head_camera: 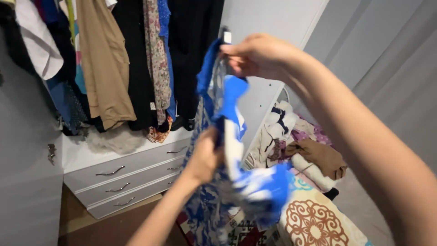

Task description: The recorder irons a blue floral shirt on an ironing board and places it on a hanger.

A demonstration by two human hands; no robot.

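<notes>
I hold up a blue and white patterned garment [236, 182] in front of an open wardrobe. My right hand [257, 54] pinches its top edge high up, next to a small dark tag or hanger piece. Lower down, my left hand [205, 157] grips the middle of the fabric, which hangs in folds below it.
Several clothes [114, 59] hang in the wardrobe at the upper left, above white drawers [123, 175] with metal handles. A grey wardrobe door [25, 173] stands open at the left. A heap of clothes [296, 146] lies at the right, over a patterned rug [314, 223].
</notes>
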